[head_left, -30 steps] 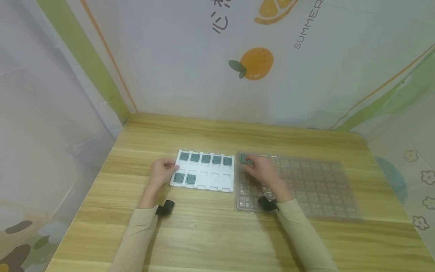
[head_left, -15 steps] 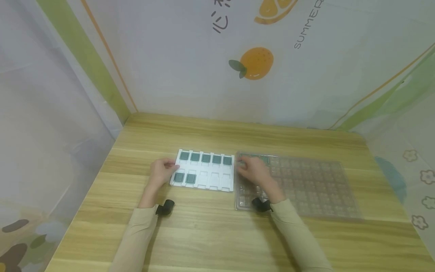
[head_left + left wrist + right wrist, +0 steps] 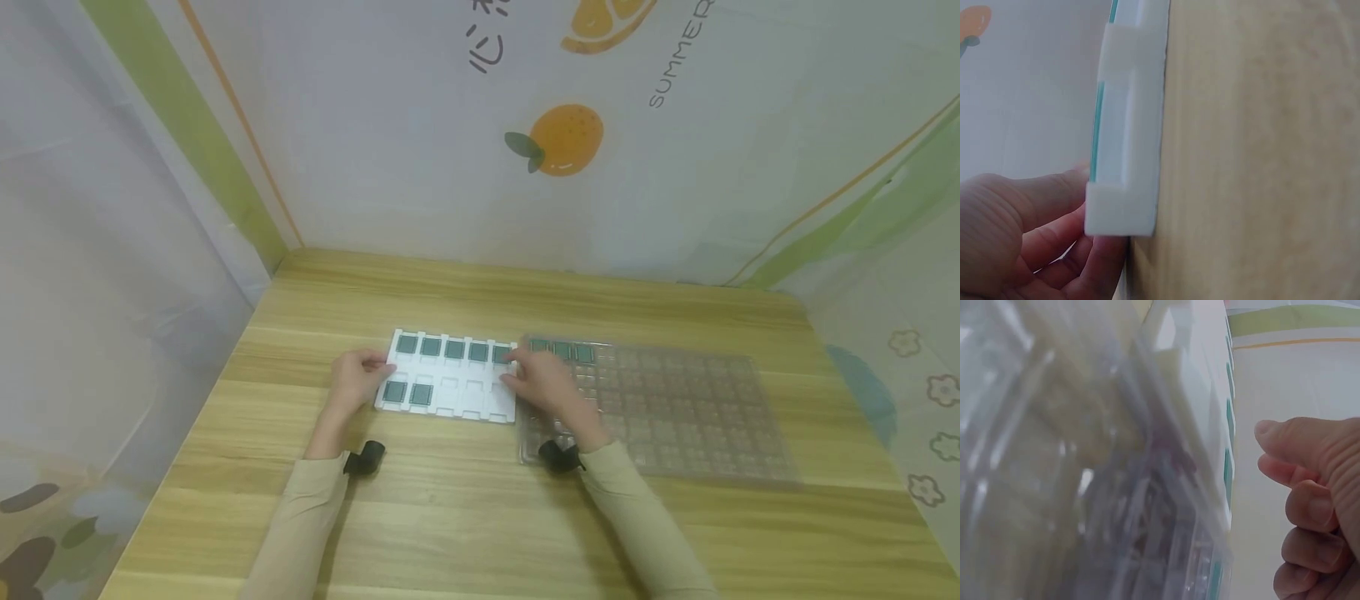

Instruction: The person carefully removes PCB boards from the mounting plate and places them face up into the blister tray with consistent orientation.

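Observation:
A white tray (image 3: 448,372) lies on the table with several small green square circuit boards (image 3: 453,351) along its far row and two in its near row, at the left. My left hand (image 3: 354,382) pinches the tray's left edge, thumb at the upper side and fingers lower, as the left wrist view shows at the tray's corner (image 3: 1132,215). Above the tray's right end is my right hand (image 3: 549,383), its thumb and forefinger slightly apart near the far-right board. The right wrist view shows nothing between these fingertips (image 3: 1266,428); the other fingers are curled.
A clear plastic tray (image 3: 697,417) with many pockets stands close to the white tray's right side. Three green boards (image 3: 562,351) sit in its far-left pockets. The wooden table (image 3: 450,517) meets a printed cloth (image 3: 420,192) at the back. A black wrist camera (image 3: 561,457) is on the right wrist.
My right hand has left a green board in the clear tray's far-left pocket and moved left to the white tray's right end. The left hand stays at the tray edge.

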A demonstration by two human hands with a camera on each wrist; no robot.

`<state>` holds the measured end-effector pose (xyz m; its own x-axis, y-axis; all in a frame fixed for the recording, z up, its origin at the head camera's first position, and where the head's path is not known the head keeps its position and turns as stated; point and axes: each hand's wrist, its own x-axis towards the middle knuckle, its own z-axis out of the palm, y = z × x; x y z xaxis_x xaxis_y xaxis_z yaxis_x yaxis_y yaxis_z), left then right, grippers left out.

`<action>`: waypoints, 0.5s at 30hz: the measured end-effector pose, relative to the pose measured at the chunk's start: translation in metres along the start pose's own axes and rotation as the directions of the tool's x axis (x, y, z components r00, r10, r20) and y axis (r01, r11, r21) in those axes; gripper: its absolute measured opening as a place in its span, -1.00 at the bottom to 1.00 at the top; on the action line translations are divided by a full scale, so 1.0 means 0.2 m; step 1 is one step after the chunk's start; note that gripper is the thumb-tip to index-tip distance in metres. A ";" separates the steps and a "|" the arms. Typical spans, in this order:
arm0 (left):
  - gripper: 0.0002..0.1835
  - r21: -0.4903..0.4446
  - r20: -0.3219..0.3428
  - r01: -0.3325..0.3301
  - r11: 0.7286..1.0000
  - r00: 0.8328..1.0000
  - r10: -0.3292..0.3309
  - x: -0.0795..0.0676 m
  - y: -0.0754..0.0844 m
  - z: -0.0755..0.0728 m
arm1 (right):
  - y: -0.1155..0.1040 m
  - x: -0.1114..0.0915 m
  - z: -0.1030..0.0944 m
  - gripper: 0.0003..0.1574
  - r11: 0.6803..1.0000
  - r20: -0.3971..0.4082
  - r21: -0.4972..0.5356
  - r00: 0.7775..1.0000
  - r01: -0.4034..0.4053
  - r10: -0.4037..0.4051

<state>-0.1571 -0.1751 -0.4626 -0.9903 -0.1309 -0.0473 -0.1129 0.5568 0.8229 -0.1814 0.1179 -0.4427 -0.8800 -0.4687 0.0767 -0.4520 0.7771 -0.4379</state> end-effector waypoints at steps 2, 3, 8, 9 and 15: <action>-0.76 -0.001 -0.002 0.000 1.000 1.000 0.000 0.00 0.00 0.00 | -0.01 0.00 0.01 -0.68 1.000 -0.001 -0.004 1.000 0.001 -0.001; -0.76 0.000 -0.003 0.001 1.000 1.000 -0.001 0.00 0.00 0.00 | -0.02 0.00 0.01 -0.68 1.000 0.002 -0.006 1.000 -0.001 0.001; -0.75 0.001 -0.004 0.018 1.000 1.000 -0.018 0.00 0.01 0.00 | -0.05 0.01 0.01 -0.68 1.000 0.018 0.012 1.000 -0.003 0.003; -0.75 0.002 -0.002 0.020 1.000 1.000 -0.020 0.00 0.01 0.00 | -0.06 0.01 0.02 -0.68 1.000 0.022 0.019 1.000 -0.004 0.003; -0.75 -0.003 0.003 0.038 0.999 0.999 -0.038 0.00 0.00 0.00 | -0.10 0.02 0.04 -0.69 1.000 0.030 0.013 0.999 0.027 -0.027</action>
<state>-0.1578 -0.1746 -0.4628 -0.9855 -0.1495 -0.0802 -0.1502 0.5488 0.8224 -0.1760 0.0977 -0.4407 -0.8626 -0.5021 0.0615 -0.4736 0.7589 -0.4470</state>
